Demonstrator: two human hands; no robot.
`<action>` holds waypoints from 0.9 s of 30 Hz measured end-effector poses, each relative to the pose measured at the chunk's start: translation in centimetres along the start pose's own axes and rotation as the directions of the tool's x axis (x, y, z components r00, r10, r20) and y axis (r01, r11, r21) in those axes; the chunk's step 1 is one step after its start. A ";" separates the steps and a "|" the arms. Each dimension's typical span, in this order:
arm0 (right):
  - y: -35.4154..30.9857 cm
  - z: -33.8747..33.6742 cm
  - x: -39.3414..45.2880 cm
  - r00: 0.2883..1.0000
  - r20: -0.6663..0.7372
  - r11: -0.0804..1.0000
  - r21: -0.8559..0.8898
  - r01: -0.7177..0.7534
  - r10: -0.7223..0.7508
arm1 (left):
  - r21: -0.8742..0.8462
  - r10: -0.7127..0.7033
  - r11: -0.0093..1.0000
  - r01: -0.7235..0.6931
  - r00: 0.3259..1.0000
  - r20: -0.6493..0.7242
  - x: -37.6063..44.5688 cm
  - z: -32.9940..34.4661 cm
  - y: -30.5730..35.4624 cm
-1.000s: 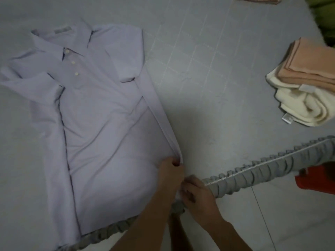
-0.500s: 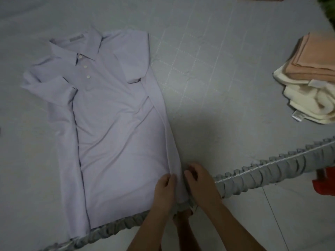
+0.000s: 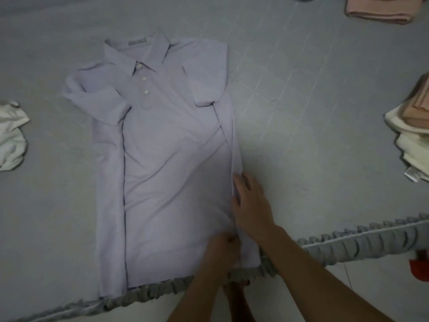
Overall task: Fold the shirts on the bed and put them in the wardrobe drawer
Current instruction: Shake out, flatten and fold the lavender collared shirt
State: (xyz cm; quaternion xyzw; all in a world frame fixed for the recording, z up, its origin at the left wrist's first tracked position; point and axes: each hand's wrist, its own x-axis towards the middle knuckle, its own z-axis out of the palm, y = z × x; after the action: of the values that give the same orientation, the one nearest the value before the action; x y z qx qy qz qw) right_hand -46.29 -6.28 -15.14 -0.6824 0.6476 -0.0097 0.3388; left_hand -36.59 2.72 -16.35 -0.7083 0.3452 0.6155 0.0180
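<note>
A lilac polo shirt (image 3: 167, 163) lies face up on the grey bed (image 3: 301, 112), collar away from me, with both sides folded inward along its length. My right hand (image 3: 251, 205) rests flat with straight fingers on the folded right edge, a little above the hem. My left hand (image 3: 221, 251) sits just below it at the hem's right corner, fingers curled and pinching the fabric. The wardrobe drawer is not in view.
A stack of folded peach and cream garments (image 3: 412, 135) lies at the bed's right side, and another folded pink piece (image 3: 380, 8) at the top right. A crumpled white garment (image 3: 11, 138) lies at the left. The ruffled bed edge (image 3: 359, 240) runs along the bottom.
My right hand has slid up along the folded right edge of the shirt and flattened on it. My left hand stays at the hem corner. The camera has shifted right and nearer.
</note>
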 end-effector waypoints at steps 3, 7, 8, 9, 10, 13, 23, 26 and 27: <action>-0.7 -0.4 2.0 0.999 0.016 1.000 -0.007 -0.029 0.029 | -0.082 0.104 0.990 -0.115 0.987 -0.127 1.3 -3.4 2.9; -0.8 -0.6 3.3 0.999 0.004 0.999 0.001 -0.032 0.032 | -0.198 0.170 0.953 -0.229 0.946 -0.275 3.9 -7.6 7.0; -0.9 -0.6 3.6 1.000 0.004 1.000 -0.009 -0.014 0.014 | -0.213 0.178 0.944 -0.250 0.935 -0.308 4.6 -8.5 8.0; -0.9 -0.5 3.8 1.000 0.010 1.000 -0.020 -0.001 0.001 | -0.216 0.188 0.938 -0.272 0.920 -0.345 5.3 -9.3 9.3; -0.9 -0.4 3.9 1.000 0.017 1.000 -0.031 0.004 -0.003 | -0.203 0.207 0.932 -0.301 0.899 -0.385 6.0 -10.0 10.7; -0.9 0.0 3.9 1.000 0.022 0.999 -0.051 0.019 -0.018 | -0.151 0.286 0.908 -0.391 0.841 -0.459 7.9 -11.3 14.7; -0.7 -2.2 5.3 0.996 -0.082 0.994 0.098 0.047 -0.039 | -0.449 0.092 0.837 -0.312 0.889 -0.448 10.4 -12.5 17.6; -2.0 -3.0 6.7 0.997 -0.064 0.990 0.132 0.047 -0.039 | -0.492 0.012 0.827 -0.272 0.884 -0.468 10.8 -12.8 17.2; -2.3 -3.2 7.3 0.996 -0.071 0.990 0.130 0.062 -0.053 | -0.466 0.024 0.837 -0.285 0.872 -0.490 11.1 -12.8 17.4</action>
State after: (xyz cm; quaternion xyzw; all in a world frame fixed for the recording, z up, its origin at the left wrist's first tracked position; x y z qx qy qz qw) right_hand -44.55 -14.38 -14.72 -0.6763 0.6367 -0.0850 0.3607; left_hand -34.42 -21.49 -16.07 -0.7809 0.2158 0.4973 -0.3102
